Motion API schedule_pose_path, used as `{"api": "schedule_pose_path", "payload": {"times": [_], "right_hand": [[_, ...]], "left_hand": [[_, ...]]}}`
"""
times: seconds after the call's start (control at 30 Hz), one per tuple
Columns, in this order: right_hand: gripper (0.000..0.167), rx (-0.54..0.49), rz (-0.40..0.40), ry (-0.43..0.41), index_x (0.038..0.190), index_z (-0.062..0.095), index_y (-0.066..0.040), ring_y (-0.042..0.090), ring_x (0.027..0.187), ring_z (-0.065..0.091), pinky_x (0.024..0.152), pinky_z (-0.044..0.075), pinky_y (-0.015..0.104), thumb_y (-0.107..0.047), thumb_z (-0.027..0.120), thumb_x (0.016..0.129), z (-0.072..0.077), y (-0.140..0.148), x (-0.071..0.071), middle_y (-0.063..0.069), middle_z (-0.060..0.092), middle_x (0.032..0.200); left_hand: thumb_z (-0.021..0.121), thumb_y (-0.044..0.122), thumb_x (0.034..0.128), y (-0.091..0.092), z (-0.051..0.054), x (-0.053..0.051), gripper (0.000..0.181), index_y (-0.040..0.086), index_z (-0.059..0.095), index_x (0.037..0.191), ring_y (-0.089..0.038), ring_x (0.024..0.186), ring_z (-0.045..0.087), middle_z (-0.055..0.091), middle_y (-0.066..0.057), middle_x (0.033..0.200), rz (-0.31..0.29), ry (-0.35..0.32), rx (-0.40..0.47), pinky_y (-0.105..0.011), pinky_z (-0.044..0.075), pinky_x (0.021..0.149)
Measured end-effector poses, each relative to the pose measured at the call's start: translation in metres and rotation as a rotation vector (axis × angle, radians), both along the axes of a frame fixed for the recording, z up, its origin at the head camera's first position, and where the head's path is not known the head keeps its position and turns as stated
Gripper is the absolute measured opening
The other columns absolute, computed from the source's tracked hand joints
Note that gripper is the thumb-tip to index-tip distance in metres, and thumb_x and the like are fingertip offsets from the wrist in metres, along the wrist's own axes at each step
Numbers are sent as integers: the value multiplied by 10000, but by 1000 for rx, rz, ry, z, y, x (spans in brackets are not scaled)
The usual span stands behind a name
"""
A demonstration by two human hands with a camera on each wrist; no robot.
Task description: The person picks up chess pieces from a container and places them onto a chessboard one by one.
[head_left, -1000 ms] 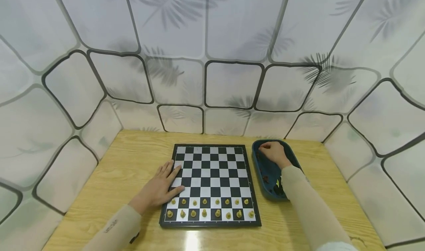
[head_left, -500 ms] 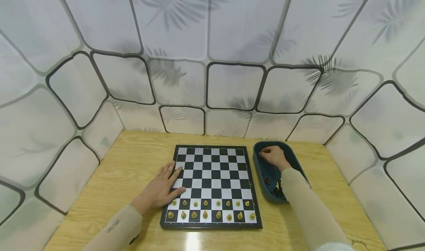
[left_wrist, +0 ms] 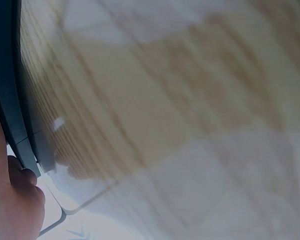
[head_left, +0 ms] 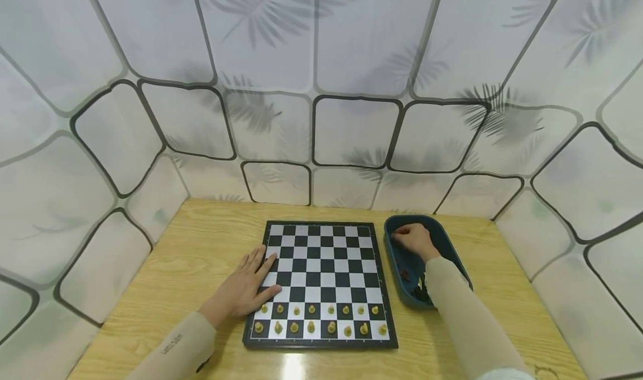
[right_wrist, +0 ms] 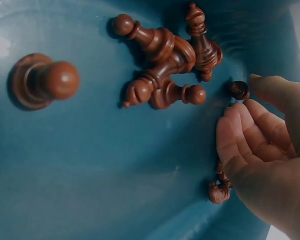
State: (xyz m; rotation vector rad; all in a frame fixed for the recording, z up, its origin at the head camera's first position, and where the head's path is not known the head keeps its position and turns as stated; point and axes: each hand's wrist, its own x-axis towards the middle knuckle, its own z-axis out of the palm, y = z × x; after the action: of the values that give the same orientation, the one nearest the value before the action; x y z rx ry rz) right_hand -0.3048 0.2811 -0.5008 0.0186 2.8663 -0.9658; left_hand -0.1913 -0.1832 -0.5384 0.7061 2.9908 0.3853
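My left hand (head_left: 240, 290) rests with spread fingers on the left edge of a black-and-white chessboard (head_left: 321, 263). In the left wrist view, part of the left hand (left_wrist: 15, 200) shows beside the board's dark edge (left_wrist: 5, 75). My right hand (head_left: 416, 239) reaches into a blue tray (head_left: 402, 296) right of the board. Seen from the right wrist, the right hand's fingertips surround a small dark brown chess piece (right_wrist: 239, 90); whether they pinch it is unclear. A brown knight (right_wrist: 220, 192) lies partly behind the hand. A brown pawn (right_wrist: 45, 82) stands upright on the tray floor.
Several brown pieces, including a bishop (right_wrist: 202, 42) and a pawn (right_wrist: 182, 94), lie heaped in the tray. Yellow chess pieces (head_left: 311, 327) stand in two rows along the board's near side. The wooden table (head_left: 201, 229) meets a patterned wall (head_left: 351, 129) behind.
My right hand stays at the tray's far left part, with only a slight shift of its fingers. The left hand keeps its place on the board. The whole view drifts slightly.
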Motion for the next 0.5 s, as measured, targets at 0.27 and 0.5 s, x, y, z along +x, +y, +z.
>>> {"api": "schedule_pose_path", "payload": {"times": [0.27,0.5], "right_hand": [[329,46,-8,-6,1177,745,88,393,1045,723,879,616,496,-178,710,988,-3,-4,0,265,750,1177],[287,50,6,18,1145,759,91,415,1056,724,902,612,519,-134,702,977,-8,-5,-5,272,756,1161]], "left_hand": [[436,665,1052,-1,-4,0,869,77,278,1673,-447,1617,191,142,-267,1742,3,8,2,-580,191,1323],[434,669,1051,-1,-4,-1,869,87,272,1677,-435,1622,186,135,-256,1747,9,5,3,-573,190,1325]]}}
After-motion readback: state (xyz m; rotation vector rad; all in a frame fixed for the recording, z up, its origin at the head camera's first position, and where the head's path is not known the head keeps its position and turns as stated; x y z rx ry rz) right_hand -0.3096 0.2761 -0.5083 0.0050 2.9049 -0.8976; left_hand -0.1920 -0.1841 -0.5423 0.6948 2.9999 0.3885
